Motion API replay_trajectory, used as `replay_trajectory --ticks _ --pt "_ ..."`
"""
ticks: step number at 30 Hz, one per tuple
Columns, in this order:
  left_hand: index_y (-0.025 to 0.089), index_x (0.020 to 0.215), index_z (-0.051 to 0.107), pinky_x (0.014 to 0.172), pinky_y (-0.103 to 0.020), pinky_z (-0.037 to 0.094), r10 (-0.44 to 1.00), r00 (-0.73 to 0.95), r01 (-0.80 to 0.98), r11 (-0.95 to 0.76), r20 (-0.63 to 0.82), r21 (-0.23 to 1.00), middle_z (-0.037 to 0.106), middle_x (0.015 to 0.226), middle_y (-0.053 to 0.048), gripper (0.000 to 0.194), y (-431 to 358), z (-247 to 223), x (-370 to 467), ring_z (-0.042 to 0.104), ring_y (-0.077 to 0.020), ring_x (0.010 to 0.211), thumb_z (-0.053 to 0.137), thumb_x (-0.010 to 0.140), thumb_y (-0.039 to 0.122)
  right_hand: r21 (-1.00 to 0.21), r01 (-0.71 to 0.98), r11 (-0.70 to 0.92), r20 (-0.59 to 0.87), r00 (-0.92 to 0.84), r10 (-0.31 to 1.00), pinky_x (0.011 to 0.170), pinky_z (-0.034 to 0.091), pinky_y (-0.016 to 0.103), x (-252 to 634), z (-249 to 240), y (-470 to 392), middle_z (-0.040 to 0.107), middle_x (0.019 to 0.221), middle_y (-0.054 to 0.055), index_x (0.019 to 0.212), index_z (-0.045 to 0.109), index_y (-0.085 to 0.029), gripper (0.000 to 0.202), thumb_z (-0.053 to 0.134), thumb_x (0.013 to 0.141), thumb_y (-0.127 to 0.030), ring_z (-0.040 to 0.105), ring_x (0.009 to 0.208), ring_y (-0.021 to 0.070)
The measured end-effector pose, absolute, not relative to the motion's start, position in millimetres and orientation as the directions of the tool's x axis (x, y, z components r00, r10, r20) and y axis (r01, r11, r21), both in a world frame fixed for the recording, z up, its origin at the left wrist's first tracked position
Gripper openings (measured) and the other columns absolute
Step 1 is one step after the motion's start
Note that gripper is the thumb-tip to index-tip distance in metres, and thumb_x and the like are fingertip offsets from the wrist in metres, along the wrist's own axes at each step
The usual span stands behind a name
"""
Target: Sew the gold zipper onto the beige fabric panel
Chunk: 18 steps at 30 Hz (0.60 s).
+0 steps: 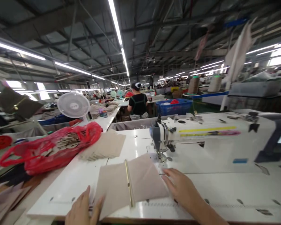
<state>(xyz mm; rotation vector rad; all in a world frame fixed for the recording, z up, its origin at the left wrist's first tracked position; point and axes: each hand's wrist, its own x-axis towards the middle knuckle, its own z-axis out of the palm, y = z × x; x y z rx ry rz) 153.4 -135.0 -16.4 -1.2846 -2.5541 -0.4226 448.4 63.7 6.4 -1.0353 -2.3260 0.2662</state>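
A beige fabric piece (131, 184) with a gold zipper (128, 182) down its middle lies flat on the white sewing table (72, 181). My left hand (83, 209) rests on the piece's near left corner, fingers apart. Pressing flat on its right edge is my right hand (181, 189), just in front of the needle and presser foot (162, 156) of the white sewing machine (213, 140). Neither hand grips anything.
A stack of beige cut pieces (105, 145) lies left of the machine, beside a red plastic bag (51, 148) of parts. A white fan (73, 105) stands behind. Ahead, a person in black (138, 103) works facing away, near a blue crate (173, 107).
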Motion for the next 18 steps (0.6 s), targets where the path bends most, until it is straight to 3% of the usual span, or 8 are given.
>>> replay_trajectory --ticks 3,6,9,11,14,16,18 --pt "0.007 0.121 0.05 0.086 -0.045 0.043 0.735 -0.659 0.752 0.641 0.158 0.152 0.063 0.109 -0.017 0.06 -123 4 157 0.059 -0.0327 0.101 0.038 0.08 0.05 -0.424 0.696 0.58 0.271 -0.513 0.814 0.081 0.047 0.037 399 6 72 0.065 0.1 0.016 0.099 0.062 -0.01 0.023 0.054 0.083 -0.024 0.061 0.092 0.0283" --pt "0.015 0.101 0.056 0.08 -0.038 0.044 0.735 -0.678 0.708 0.654 0.0 0.266 0.066 0.096 -0.011 0.037 -111 14 159 0.062 -0.029 0.09 0.042 0.079 0.042 -0.44 0.713 0.546 0.253 -0.484 0.837 0.073 0.045 0.035 387 -1 75 0.066 0.086 0.012 0.082 0.058 -0.015 0.006 0.057 0.078 -0.019 0.062 0.084 0.0283" --pt "0.022 0.077 0.051 0.066 -0.03 0.044 0.772 -0.635 0.686 0.545 0.03 0.483 0.061 0.071 -0.001 0.016 -108 16 160 0.061 -0.0222 0.07 0.045 0.077 0.037 -0.48 0.716 0.506 0.237 -0.45 0.861 0.063 0.043 0.029 401 -10 72 0.063 0.076 0.004 0.075 0.049 -0.019 0.006 0.049 0.08 -0.017 0.061 0.072 0.0212" --pt "0.022 0.071 0.047 0.065 -0.029 0.044 0.806 -0.582 0.649 0.376 0.112 0.662 0.056 0.065 0.001 0.019 -105 22 170 0.058 -0.0202 0.067 0.049 0.077 0.04 -0.548 0.681 0.485 0.231 -0.435 0.87 0.061 0.043 0.028 414 -16 70 0.061 0.072 0.003 0.076 0.045 -0.021 0.007 0.042 0.082 -0.02 0.061 0.067 0.0192" --pt "0.021 0.087 0.054 0.073 -0.03 0.047 0.902 -0.413 0.383 0.049 0.124 0.922 0.062 0.081 -0.003 0.034 -94 37 211 0.06 -0.0211 0.08 0.059 0.075 0.053 -0.699 0.564 0.441 0.247 -0.388 0.888 0.067 0.047 0.03 430 -20 67 0.065 0.079 0.007 0.094 0.049 -0.018 0.02 0.035 0.082 -0.025 0.064 0.074 0.0218" --pt "0.025 0.119 0.047 0.075 -0.033 0.049 0.977 -0.137 0.121 -0.15 0.166 0.981 0.06 0.11 -0.009 0.067 -85 44 244 0.061 -0.0228 0.089 0.062 0.068 0.065 -0.772 0.478 0.419 0.259 -0.365 0.894 0.075 0.048 0.032 438 -20 68 0.066 0.097 0.009 0.117 0.047 -0.017 0.041 0.034 0.08 -0.027 0.064 0.087 0.0227" --pt "0.029 0.134 0.036 0.081 -0.036 0.049 0.973 0.064 0.023 -0.225 0.223 0.974 0.053 0.126 -0.011 0.078 -77 45 266 0.06 -0.0246 0.098 0.058 0.07 0.068 -0.811 0.406 0.421 0.265 -0.387 0.883 0.081 0.048 0.033 445 -18 70 0.065 0.106 0.008 0.122 0.05 -0.019 0.048 0.036 0.077 -0.028 0.062 0.094 0.0228"
